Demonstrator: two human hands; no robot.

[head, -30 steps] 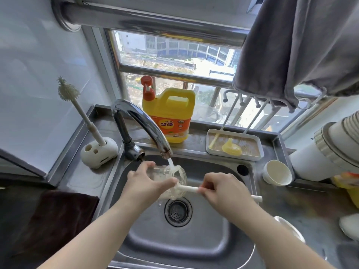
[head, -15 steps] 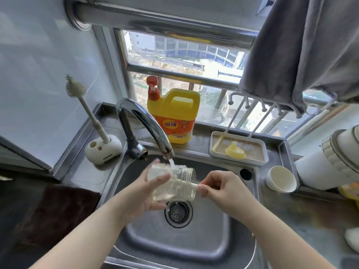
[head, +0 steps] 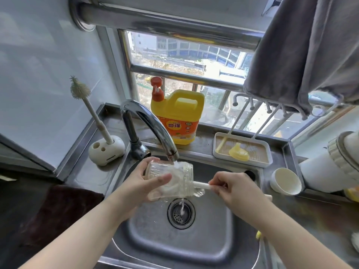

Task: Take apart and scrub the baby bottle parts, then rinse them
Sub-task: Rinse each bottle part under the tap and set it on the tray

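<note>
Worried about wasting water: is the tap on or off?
On. Water runs from the tap onto the bottle and falls to the drain.

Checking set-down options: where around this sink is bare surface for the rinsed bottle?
Bare steel lies between the brush stand and the sink rim, and on the right counter before the white cup. The back ledge is crowded: detergent jug, tray.

Daylit barred window point(head: 186, 61) above a stainless-steel table point(head: 310, 210); pale tiled wall point(head: 38, 65) at left; grey cloth point(head: 310, 45) draped over a chrome horizontal rail point(head: 174, 20).
</note>
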